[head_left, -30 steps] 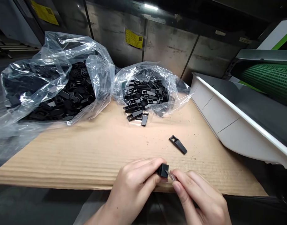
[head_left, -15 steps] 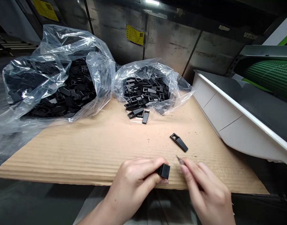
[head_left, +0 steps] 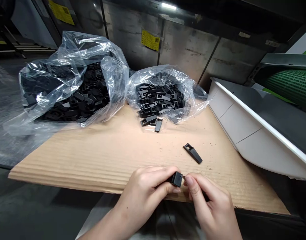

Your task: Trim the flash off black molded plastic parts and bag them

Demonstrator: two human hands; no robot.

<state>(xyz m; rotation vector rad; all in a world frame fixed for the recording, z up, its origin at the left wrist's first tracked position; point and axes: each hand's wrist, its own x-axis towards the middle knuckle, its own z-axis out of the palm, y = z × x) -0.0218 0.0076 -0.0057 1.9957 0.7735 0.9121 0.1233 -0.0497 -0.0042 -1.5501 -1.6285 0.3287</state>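
Note:
My left hand (head_left: 148,185) pinches a small black plastic part (head_left: 177,179) between thumb and fingers at the near edge of the cardboard sheet (head_left: 98,153). My right hand (head_left: 210,206) is closed on a thin blade-like tool whose tip is pressed against the end of that part. A loose black wedge-shaped part (head_left: 192,153) lies on the cardboard a little beyond my hands.
Two open clear plastic bags hold many black parts: a large one (head_left: 70,80) at back left and a smaller one (head_left: 162,95) at centre, with a few parts (head_left: 153,122) spilled in front. A white and grey chute (head_left: 255,123) and a green conveyor (head_left: 287,83) stand on the right.
My right hand drew the tool away from the part, then brought it back against the part's end. The view shifted slightly left.

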